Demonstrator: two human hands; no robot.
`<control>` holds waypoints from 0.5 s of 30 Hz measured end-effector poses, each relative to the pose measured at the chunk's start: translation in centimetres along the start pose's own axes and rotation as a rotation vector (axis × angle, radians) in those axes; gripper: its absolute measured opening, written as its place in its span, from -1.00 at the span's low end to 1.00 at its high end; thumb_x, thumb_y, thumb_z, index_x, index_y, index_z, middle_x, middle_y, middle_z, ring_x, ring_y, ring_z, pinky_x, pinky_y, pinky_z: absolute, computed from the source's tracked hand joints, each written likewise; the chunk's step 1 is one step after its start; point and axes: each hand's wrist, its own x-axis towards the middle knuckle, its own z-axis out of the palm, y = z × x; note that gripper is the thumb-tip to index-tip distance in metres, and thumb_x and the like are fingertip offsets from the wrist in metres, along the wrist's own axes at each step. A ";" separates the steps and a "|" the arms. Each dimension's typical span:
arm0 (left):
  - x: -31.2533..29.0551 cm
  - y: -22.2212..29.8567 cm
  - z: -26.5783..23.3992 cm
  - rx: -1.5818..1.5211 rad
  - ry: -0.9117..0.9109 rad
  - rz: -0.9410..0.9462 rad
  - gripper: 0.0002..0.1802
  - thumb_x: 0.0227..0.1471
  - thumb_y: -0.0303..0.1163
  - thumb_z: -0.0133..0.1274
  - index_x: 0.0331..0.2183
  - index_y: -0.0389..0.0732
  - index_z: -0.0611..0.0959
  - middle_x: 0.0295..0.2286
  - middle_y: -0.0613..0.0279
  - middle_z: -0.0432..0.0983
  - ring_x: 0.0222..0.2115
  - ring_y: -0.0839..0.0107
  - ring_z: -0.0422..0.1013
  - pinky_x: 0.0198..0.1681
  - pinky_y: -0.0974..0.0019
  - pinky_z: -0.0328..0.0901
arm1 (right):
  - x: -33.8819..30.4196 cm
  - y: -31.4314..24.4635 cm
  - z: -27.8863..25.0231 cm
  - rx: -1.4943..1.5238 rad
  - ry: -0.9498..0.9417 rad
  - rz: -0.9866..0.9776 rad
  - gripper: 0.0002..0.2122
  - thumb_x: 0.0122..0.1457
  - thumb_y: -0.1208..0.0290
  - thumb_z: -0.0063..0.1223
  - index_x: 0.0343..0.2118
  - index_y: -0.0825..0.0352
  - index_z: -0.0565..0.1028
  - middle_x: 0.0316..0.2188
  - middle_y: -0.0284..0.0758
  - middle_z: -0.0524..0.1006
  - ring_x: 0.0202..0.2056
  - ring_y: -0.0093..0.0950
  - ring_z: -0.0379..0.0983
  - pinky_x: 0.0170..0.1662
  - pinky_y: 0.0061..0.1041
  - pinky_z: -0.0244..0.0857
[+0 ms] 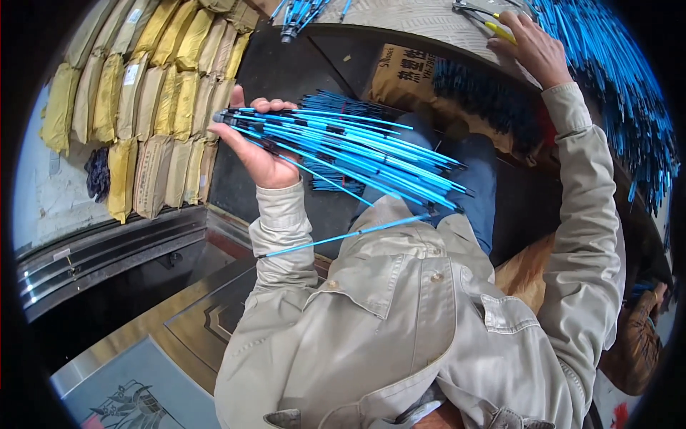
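My left hand [268, 161] is closed around the gathered end of a bundle of thin blue rods [357, 146] that look like umbrella ribs. They meet at a grey hub by my thumb and fan out to the right over my lap, with black joints and tips. One rod [343, 237] angles back leftward, its end over my left sleeve. At the far right, on the worktable [421, 16], my right hand [536, 50] has its fingers on the yellow handles of a pair of pliers [493, 21], closed around them; the fingers partly cover the handles.
A large heap of blue rods [622, 93] hangs over the table's right side. More bundles [343, 107] lie below my left hand. Wrapped yellow packages [153, 100] are stacked at left. A cardboard carton [401, 71] sits under the table. Another person's sleeve [641, 347] shows at lower right.
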 end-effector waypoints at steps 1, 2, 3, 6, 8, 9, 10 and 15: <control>-0.1 -0.1 -1.2 -0.169 0.032 -0.029 -0.26 0.05 0.21 -0.30 -0.08 -0.30 0.37 -0.41 0.17 0.45 -0.35 0.25 0.40 -0.22 0.19 0.35 | 0.0 0.1 0.8 -0.010 0.058 -0.042 -0.61 0.06 0.15 0.05 -0.09 0.19 0.31 -0.21 -0.29 0.44 -0.31 -0.27 0.46 -0.32 -0.40 0.37; -0.1 -0.5 -2.1 -0.169 0.031 -0.028 -0.26 0.05 0.21 -0.30 -0.08 -0.30 0.37 -0.41 0.17 0.45 -0.35 0.25 0.40 -0.22 0.19 0.35 | 0.0 0.1 1.2 -0.027 0.114 -0.079 -0.58 0.04 0.15 0.07 -0.06 0.18 0.31 -0.15 -0.30 0.43 -0.26 -0.28 0.45 -0.26 -0.40 0.37; -0.4 -0.8 -3.3 -0.151 0.077 -0.055 -0.27 0.05 0.20 -0.28 -0.08 -0.30 0.38 -0.40 0.17 0.45 -0.32 0.24 0.39 -0.20 0.18 0.34 | -0.1 -2.1 0.4 0.130 0.171 -0.179 -0.54 0.03 0.17 0.08 -0.01 0.19 0.29 -0.08 -0.28 0.39 -0.15 -0.28 0.39 -0.14 -0.41 0.32; -1.4 -3.2 -6.4 -0.141 0.159 -0.145 -0.29 0.05 0.18 -0.24 -0.08 -0.30 0.38 -0.37 0.16 0.44 -0.28 0.23 0.37 -0.15 0.15 0.33 | -3.0 -9.6 -2.3 0.709 0.023 -0.414 -0.45 0.04 0.25 0.09 0.10 0.26 0.21 0.09 -0.21 0.26 0.10 -0.27 0.19 0.13 -0.41 0.10; -2.2 -5.9 -7.4 -0.305 0.227 -0.288 -0.31 0.04 0.17 -0.21 -0.09 -0.29 0.39 -0.34 0.15 0.43 -0.26 0.24 0.36 -0.11 0.14 0.31 | -5.2 -13.7 -1.2 1.092 0.077 -0.461 -0.36 -0.10 0.34 0.16 0.10 0.26 0.20 0.04 -0.16 0.28 0.06 -0.22 0.22 0.11 -0.33 0.11; -2.7 -7.2 -7.8 -0.384 0.266 -0.358 -0.31 0.03 0.17 -0.19 -0.10 -0.29 0.39 -0.33 0.14 0.43 -0.25 0.24 0.35 -0.08 0.14 0.30 | -6.0 -15.5 -0.6 1.221 0.033 -0.417 -0.40 -0.12 0.36 0.15 0.06 0.26 0.24 0.04 -0.16 0.27 0.05 -0.25 0.22 0.10 -0.32 0.11; -3.4 -8.1 -7.9 -0.390 0.272 -0.381 -0.31 0.03 0.17 -0.19 -0.10 -0.29 0.39 -0.33 0.14 0.43 -0.25 0.24 0.35 -0.08 0.14 0.30 | -6.6 -16.9 -0.7 1.351 -0.011 -0.364 -0.44 -0.13 0.39 0.15 0.03 0.26 0.28 0.04 -0.15 0.26 0.04 -0.27 0.23 0.10 -0.32 0.10; -6.6 -10.9 -7.0 -0.474 0.414 -0.522 -0.37 0.04 0.11 -0.14 -0.13 -0.28 0.40 -0.35 0.19 0.44 -0.23 0.31 0.35 -0.07 0.20 0.28 | -7.7 -19.0 -4.1 1.535 0.102 -0.251 -0.57 -0.13 0.38 0.12 -0.13 0.30 0.36 -0.09 -0.18 0.37 -0.08 -0.29 0.32 0.05 -0.33 0.14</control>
